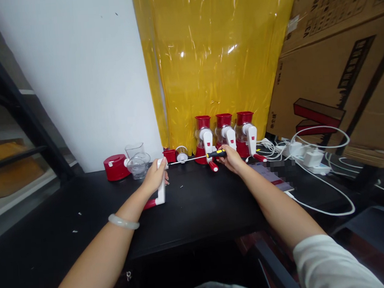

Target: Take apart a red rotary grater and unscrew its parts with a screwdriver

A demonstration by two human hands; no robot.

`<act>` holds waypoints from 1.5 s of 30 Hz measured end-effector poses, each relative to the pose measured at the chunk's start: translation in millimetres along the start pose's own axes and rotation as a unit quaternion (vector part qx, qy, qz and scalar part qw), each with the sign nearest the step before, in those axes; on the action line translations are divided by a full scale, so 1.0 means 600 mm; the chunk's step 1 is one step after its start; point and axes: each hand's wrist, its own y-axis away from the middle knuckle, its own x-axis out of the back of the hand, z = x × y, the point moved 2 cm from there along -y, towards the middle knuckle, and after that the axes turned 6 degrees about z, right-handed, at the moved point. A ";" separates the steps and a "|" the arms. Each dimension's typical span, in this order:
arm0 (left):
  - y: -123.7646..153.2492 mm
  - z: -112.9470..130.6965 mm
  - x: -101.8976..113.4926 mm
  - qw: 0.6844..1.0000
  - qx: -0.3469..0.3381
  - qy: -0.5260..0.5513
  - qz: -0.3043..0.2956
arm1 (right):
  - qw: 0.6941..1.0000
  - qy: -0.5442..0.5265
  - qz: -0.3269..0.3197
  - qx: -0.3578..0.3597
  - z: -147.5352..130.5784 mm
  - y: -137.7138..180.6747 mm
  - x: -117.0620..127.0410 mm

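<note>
My left hand (156, 175) is closed around the upper end of a white crank handle (161, 192) with a red grip at its lower end. In my right hand (231, 159) is a screwdriver (216, 153) with a black and yellow handle. Its long thin shaft points left, and the tip meets the top of the crank handle beside my left fingers. Behind my left hand stand a red base (115, 167) and a clear plastic housing (138, 163). A red part (169, 155) and a grater drum (181, 154) lie past the shaft.
Three red and white rotary graters (224, 135) stand in a row at the back of the black table (197, 214). To the right are a tablet (271, 176), white chargers and looping cables (311, 155), and large cardboard boxes (332, 77). White board and yellow wrapping rise behind.
</note>
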 end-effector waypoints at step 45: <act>0.006 0.012 -0.001 1.000 -0.001 0.014 0.010 | 0.999 0.033 -0.006 -0.005 0.005 -0.006 0.006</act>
